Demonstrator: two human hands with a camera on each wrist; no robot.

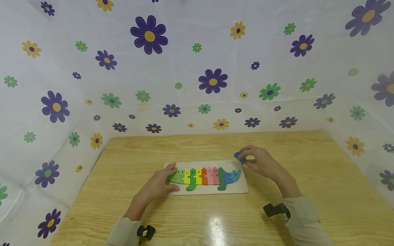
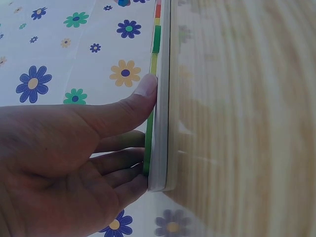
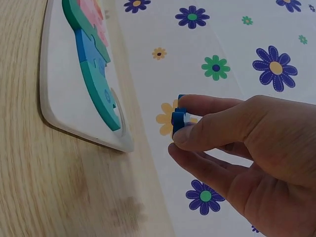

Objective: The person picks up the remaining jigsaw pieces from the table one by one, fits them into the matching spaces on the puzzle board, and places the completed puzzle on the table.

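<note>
A wooden crocodile puzzle board [image 1: 237, 187] lies flat on the table, with a green head [image 1: 176, 177] at the left and several coloured body pieces side by side. The tail's tip shows as a bare, pale curved recess [image 1: 233, 166] at the right. My left hand [image 1: 160, 181] rests on the board's left end, thumb and fingers spread over the head; in the left wrist view the thumb [image 2: 146, 89] presses on the board's face. Beyond the upper right corner, my right hand [image 1: 260, 162] pinches a small blue puzzle piece [image 3: 179, 121] between thumb and fingers, raised off the table.
The wood-grain table [image 1: 197, 215] extends around the board on all sides. White cloth with printed flowers [image 1: 184, 61] hangs at the back and both sides. Dark wrist-worn devices [image 1: 147, 232] sit by both sleeves, low over the table.
</note>
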